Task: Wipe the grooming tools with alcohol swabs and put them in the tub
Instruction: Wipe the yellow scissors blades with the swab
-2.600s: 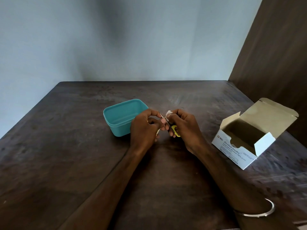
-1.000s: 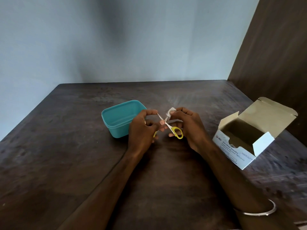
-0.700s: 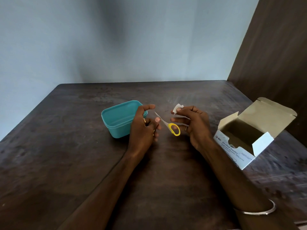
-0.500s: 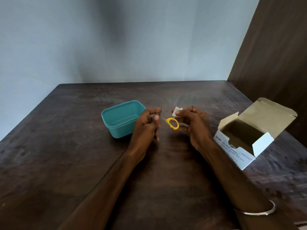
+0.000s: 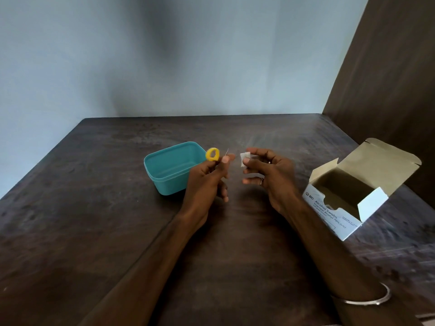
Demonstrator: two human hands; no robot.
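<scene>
— Pinched in the left hand (image 5: 207, 177), those scissors (image 5: 212, 154)?

— Yes, fingers closed on them, one yellow loop sticking up at twelve o'clock above the knuckles, a sliver of metal just beside the thumb.

— And the right hand (image 5: 268, 175)?

— Thumb and forefinger nip a small white swab (image 5: 244, 158); the other fingers curl loosely. It sits at three o'clock from the left hand, near but apart.

— Where's the tub (image 5: 173, 168)?

— Teal, at nine o'clock from the scissors, partly behind the left hand. The loop shows against its right rim.

— Anything else?

— An open swab box (image 5: 341, 212) at three o'clock on the dark table (image 5: 82, 220), well apart from the hands. A metal bangle (image 5: 362, 300) circles the right wrist.
</scene>
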